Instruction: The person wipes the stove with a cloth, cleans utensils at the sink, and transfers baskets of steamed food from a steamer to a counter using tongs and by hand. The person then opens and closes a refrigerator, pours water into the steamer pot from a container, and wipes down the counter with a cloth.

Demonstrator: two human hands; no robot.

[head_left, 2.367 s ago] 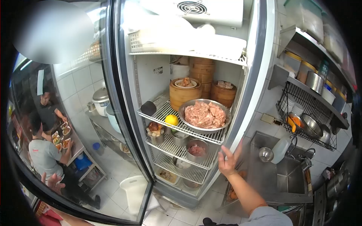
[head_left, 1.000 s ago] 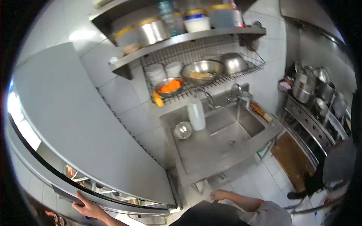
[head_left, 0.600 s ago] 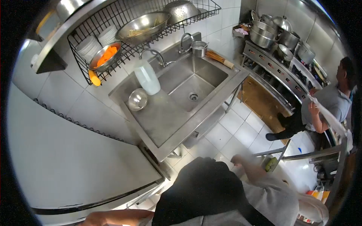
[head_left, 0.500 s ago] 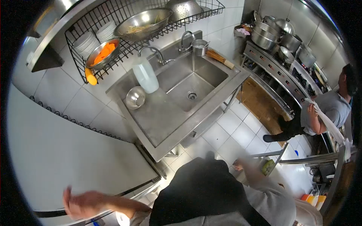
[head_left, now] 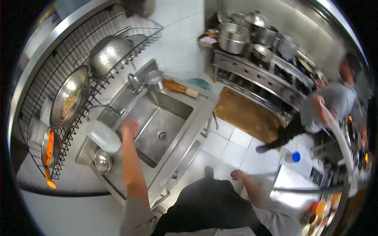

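My left hand (head_left: 130, 129) reaches over the left side of the steel sink (head_left: 151, 146), just below the tap (head_left: 118, 111). Motion blurs its fingers, and whether they touch anything is unclear. Left of it, a translucent plastic jug (head_left: 104, 137) stands tilted in view on the drainboard, close to a small metal bowl (head_left: 103, 161). My right hand (head_left: 237, 176) hangs low over the tiled floor, its fingers loosely bent and slightly apart, with nothing visible in them.
A wire rack (head_left: 92, 92) above holds a colander (head_left: 110, 55), bowls and plates. By the second tap sit a small pot (head_left: 154, 80) and a bundle of thin sticks (head_left: 179, 87). Another person (head_left: 328, 106) stands right, near the stove (head_left: 256, 72). A blue-topped object (head_left: 296, 157) is on the floor.
My left hand has moved from over the white surface at lower left to over the sink. My view has turned right. My right hand remains low at my side.
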